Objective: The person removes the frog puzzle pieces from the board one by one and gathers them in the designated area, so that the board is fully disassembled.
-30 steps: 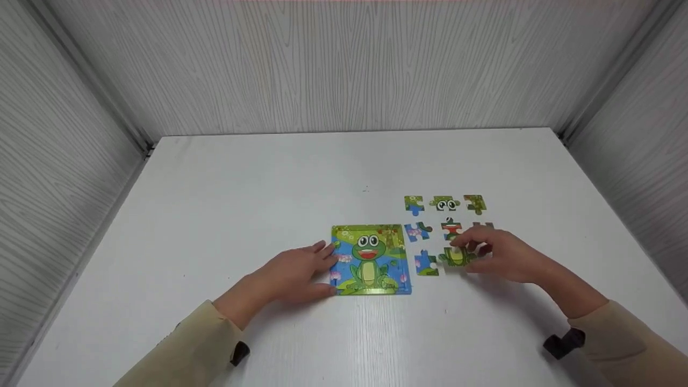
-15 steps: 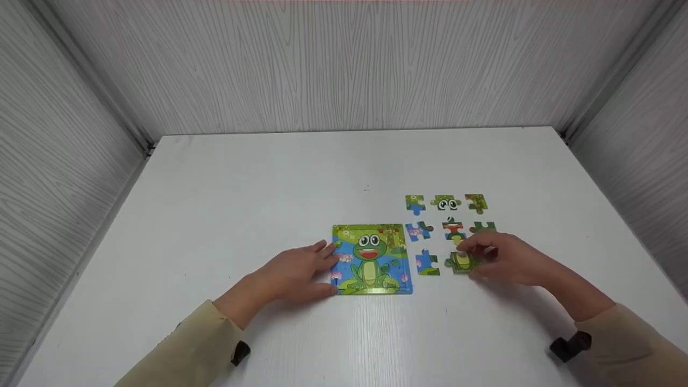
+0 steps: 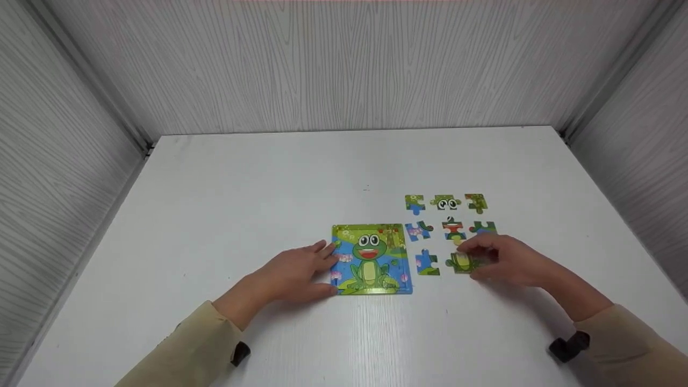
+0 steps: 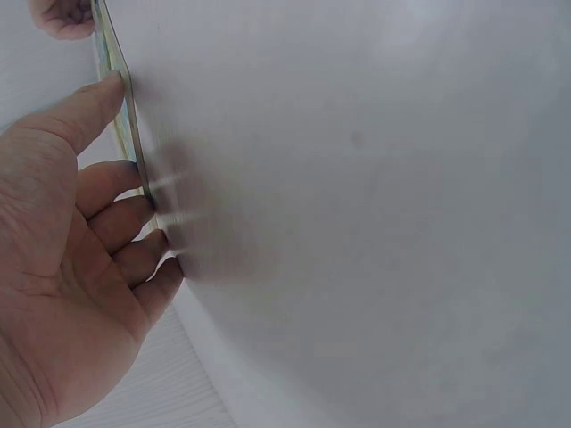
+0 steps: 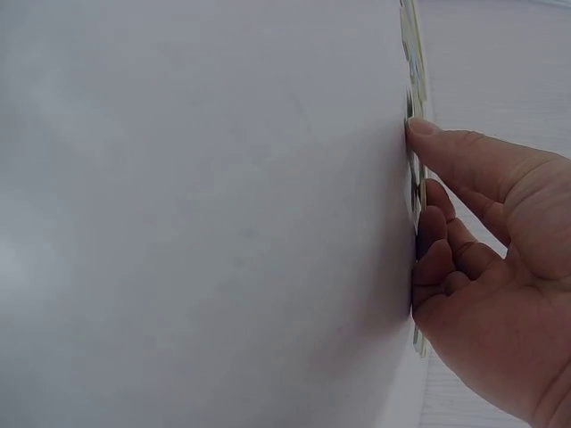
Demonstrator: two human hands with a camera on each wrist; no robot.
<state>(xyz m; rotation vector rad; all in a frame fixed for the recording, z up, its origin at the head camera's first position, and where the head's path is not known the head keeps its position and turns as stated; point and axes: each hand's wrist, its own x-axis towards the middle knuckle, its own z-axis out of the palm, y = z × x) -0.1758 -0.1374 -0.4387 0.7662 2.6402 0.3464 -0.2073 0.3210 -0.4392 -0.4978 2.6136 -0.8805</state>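
Observation:
A square frog-picture puzzle board [image 3: 368,260] lies flat on the table in the head view. My left hand [image 3: 298,274] rests at its left edge, fingers and thumb spread loosely against the rim. In the left wrist view, the fingertips [image 4: 147,209] touch the board's thin side. To the right, my right hand [image 3: 505,262] pinches a puzzle piece [image 3: 462,263] showing the frog's belly between thumb and fingers, low at the table. The right part of that piece is hidden by the hand. The right wrist view shows the thumb [image 5: 424,127] at the piece's edge.
Loose puzzle pieces lie in spaced rows right of the board, among them an eyes piece [image 3: 446,203], a mouth piece [image 3: 453,229] and a blue-green piece [image 3: 427,264]. A green piece [image 3: 482,227] is partly behind the right hand. Panels enclose the white table [image 3: 242,183].
My right hand has shifted slightly right and toward me, and the belly piece has moved with it, away from the mouth piece. The left hand has stayed at the board.

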